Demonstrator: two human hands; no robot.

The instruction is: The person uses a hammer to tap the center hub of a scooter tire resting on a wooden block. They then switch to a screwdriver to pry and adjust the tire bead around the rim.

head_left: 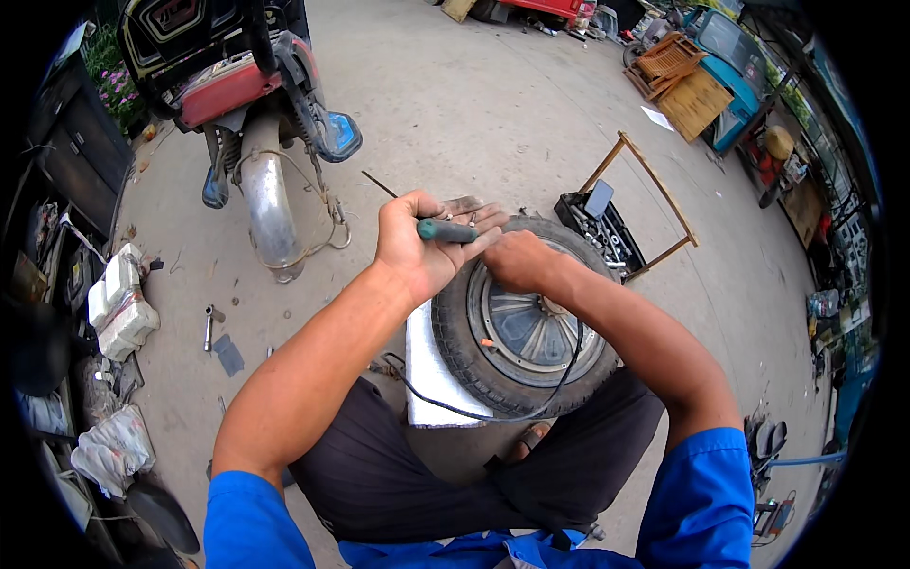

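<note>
My left hand (409,245) is turned palm up left of the wheel's upper edge, fingers stretched out. A screwdriver with a green handle (447,230) lies across it by the thumb, its thin shaft pointing up and left. Small bits, perhaps screws, show on the fingers. My right hand (519,262) is closed over the wheel's upper left rim, close to the left fingertips; anything in its fingers is hidden. The wheel (464,356), a black tyre round a grey motor hub, lies flat before my knees on a white block (428,379). A black cable (455,410) loops from its middle.
A black tool tray (621,248) holding sockets and a phone (598,198) sits beyond the wheel, beside a wooden frame (664,194). At the upper left stands a vehicle with a silver mudguard (270,204). A socket tool (209,327) lies on the floor at left.
</note>
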